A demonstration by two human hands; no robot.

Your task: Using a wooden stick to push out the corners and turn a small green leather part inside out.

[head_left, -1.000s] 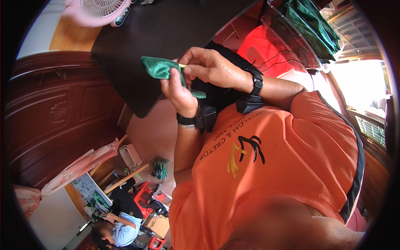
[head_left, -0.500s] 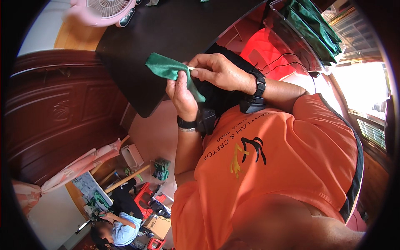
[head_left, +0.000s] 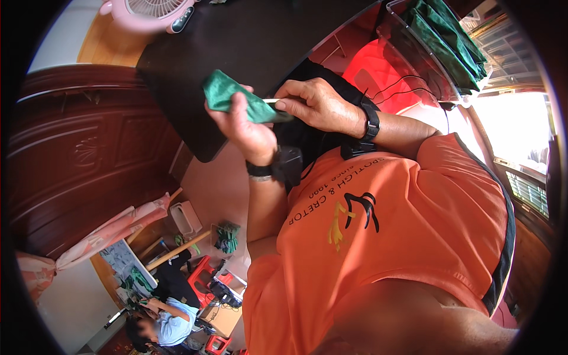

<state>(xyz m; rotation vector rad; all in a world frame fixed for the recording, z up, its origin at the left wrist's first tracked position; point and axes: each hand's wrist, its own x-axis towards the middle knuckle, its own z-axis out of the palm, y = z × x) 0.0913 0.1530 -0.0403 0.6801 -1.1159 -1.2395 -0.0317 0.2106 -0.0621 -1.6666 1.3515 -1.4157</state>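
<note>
Left hand [head_left: 251, 137]: most of its fingers lie behind the green cloth [head_left: 260, 110], so the grip is only partly seen. Pale stick [head_left: 270, 100]: near end covered by the right hand [head_left: 324, 106]; far end lost at the cloth, inside or behind, cannot tell. Right hand's lower fingers tucked out of sight. Pink fan [head_left: 155, 7], dark tabletop [head_left: 231, 50] and clear bin [head_left: 423, 50] all cut by the top edge. Small pale scrap there too, cropped, kind unclear. Window [head_left: 512, 124] washed out by glare. Co-worker [head_left: 176, 326]: head blurred; handwork too small to tell.
</note>
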